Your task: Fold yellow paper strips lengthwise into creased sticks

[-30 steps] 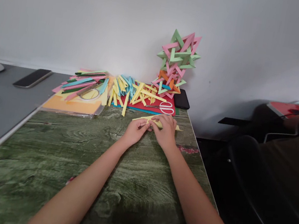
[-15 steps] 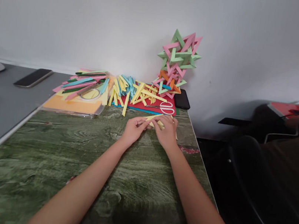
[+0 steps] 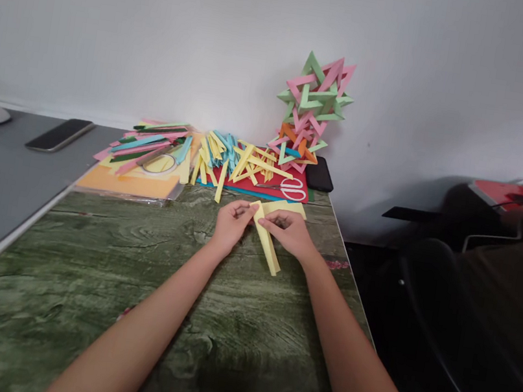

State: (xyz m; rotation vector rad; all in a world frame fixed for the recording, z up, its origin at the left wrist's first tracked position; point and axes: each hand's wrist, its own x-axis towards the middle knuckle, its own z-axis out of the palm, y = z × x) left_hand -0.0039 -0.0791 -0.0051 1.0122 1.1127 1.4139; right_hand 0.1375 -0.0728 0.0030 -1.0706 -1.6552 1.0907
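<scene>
A folded strip of yellow paper [image 3: 268,245] is between my hands, above the green wood-patterned table [image 3: 97,276]. My left hand [image 3: 232,221] pinches its upper left end with thumb and fingers. From the other side, my right hand [image 3: 288,231] is closed on the strip just below that end, thumb on top. One folded length slants down toward me. Behind my right fingers shows another piece of yellow paper [image 3: 296,210]; whether it is joined to the strip I cannot tell.
Beyond my hands lie yellow strips [image 3: 220,183], blue strips [image 3: 224,144], scissors [image 3: 293,189] and a phone [image 3: 320,174]. A star-shaped paper model [image 3: 316,93] stands by the wall. Left are an orange paper pack [image 3: 128,184], a tape roll [image 3: 158,164] and another phone [image 3: 60,134].
The yellow strip has swung so one folded length now points down toward me. My right hand has shifted slightly lower and uncovers the paper behind it.
</scene>
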